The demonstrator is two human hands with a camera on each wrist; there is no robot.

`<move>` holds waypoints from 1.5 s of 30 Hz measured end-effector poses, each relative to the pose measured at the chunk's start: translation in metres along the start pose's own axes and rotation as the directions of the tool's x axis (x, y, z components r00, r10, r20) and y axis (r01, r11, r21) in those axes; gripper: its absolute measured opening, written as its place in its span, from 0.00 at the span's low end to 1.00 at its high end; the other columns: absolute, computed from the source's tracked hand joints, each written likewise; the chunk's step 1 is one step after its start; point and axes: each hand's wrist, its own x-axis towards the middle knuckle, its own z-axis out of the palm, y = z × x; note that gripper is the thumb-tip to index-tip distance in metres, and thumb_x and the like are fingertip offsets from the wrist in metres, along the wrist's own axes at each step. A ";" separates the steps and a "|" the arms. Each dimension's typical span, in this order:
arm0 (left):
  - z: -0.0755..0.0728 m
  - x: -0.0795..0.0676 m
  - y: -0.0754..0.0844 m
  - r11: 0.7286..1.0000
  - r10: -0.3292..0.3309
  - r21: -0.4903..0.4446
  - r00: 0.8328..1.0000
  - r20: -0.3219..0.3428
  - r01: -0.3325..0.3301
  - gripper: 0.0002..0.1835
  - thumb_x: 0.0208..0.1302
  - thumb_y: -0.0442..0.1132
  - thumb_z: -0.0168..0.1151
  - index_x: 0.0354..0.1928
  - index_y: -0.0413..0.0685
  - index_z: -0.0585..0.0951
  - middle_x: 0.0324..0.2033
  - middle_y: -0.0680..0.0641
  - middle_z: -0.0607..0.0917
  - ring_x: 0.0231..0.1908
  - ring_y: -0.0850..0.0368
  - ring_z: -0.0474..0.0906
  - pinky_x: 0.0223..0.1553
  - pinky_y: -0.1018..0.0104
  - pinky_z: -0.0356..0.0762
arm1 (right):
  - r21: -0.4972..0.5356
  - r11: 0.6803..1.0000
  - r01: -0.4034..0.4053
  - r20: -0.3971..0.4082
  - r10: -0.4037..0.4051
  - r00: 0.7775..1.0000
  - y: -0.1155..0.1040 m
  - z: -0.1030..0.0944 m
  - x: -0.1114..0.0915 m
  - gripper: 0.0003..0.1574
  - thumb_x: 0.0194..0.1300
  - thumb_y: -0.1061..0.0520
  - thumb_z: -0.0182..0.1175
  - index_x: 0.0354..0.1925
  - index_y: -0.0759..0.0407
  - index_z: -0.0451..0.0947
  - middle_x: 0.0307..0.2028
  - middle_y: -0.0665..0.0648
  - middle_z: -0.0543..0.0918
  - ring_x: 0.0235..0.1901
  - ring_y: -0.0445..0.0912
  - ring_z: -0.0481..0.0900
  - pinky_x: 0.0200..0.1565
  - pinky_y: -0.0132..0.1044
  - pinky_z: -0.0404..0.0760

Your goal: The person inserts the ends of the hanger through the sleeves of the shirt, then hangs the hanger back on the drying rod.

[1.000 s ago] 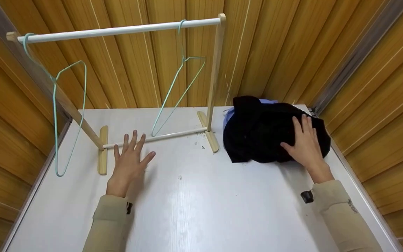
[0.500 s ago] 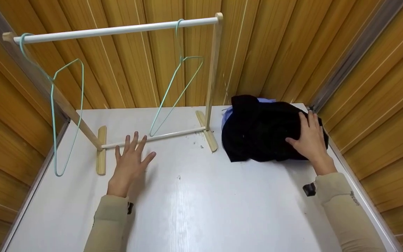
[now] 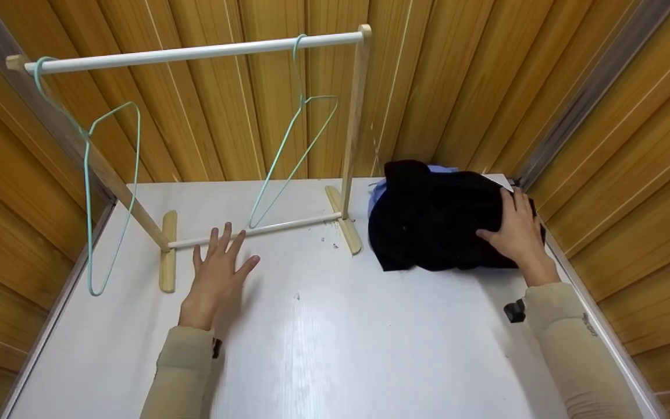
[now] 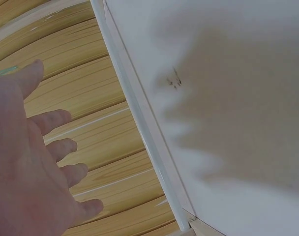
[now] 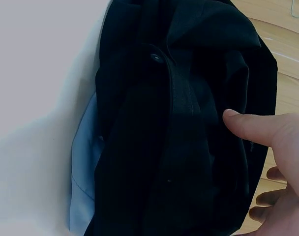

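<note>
- Since a second ago, the right hand (image 3: 518,235) has shifted outward to the right end of the black cloth (image 3: 434,221); the left hand (image 3: 214,282) has stayed nearly where it was.
- Head view, left: fingers spread wide and thumb stuck well out, above the table (image 3: 335,355). Fingertips overlap the lower bar (image 3: 297,224) of the rack (image 3: 355,128); whether they touch it, I cannot tell. One hanger (image 3: 86,192) hangs left of these fingers, a second hanger (image 3: 302,103) ahead and to their right.
- Head view, right: fingers slightly apart and extended over the outer end of the black cloth, thumb stretched inward across it. Contact cannot be made out. Blue cloth (image 3: 378,195) peeks from under the black one, on the side away from these fingers.
- Left wrist view: all five fingers stand apart, with wall (image 4: 105,98) behind them. Only here do dark flecks (image 4: 174,81) show close to the shadow that the fingers throw on the table.
- Right wrist view: thumb straight, its tip over the black cloth; the other visible fingertips, loosely bent, sit beside its edge. Unlike the head view, it reveals a button (image 5: 157,58) beyond the thumb tip and a longer strip of blue cloth opposite the fingers.
</note>
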 end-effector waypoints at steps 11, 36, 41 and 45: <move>0.001 0.002 0.000 1.000 -0.008 -0.010 1.000 0.012 0.008 0.39 0.77 0.59 0.53 0.79 0.44 0.61 0.80 0.36 0.47 0.78 0.36 0.34 0.70 0.28 0.27 | -0.098 0.993 -0.067 0.008 0.069 0.998 -0.003 -0.001 0.001 0.65 0.64 0.49 0.71 0.80 0.67 0.40 0.72 0.82 0.54 0.70 0.76 0.48 0.58 0.82 0.46; 0.010 -0.004 0.005 0.999 0.004 -0.045 1.000 0.003 -0.004 0.33 0.78 0.55 0.55 0.73 0.39 0.70 0.74 0.30 0.61 0.73 0.30 0.56 0.68 0.28 0.46 | -0.130 0.988 -0.083 0.096 0.096 0.991 0.003 0.017 0.005 0.54 0.66 0.49 0.71 0.70 0.80 0.54 0.67 0.83 0.59 0.67 0.76 0.54 0.61 0.78 0.52; 0.012 -0.005 0.005 0.998 0.005 -0.056 1.000 0.012 -0.004 0.31 0.79 0.54 0.54 0.72 0.39 0.71 0.72 0.29 0.64 0.72 0.30 0.57 0.67 0.30 0.47 | -0.102 0.989 -0.110 0.055 0.116 0.992 0.001 0.020 0.006 0.58 0.65 0.51 0.71 0.74 0.77 0.47 0.67 0.84 0.60 0.66 0.77 0.57 0.60 0.77 0.56; 0.014 -0.005 0.004 0.998 0.008 -0.055 1.000 0.021 -0.006 0.31 0.79 0.54 0.54 0.72 0.39 0.71 0.71 0.29 0.65 0.71 0.30 0.58 0.67 0.30 0.48 | -0.124 0.988 -0.091 0.056 0.099 0.994 -0.001 0.022 0.006 0.61 0.65 0.49 0.71 0.76 0.75 0.46 0.67 0.84 0.59 0.65 0.77 0.57 0.59 0.77 0.57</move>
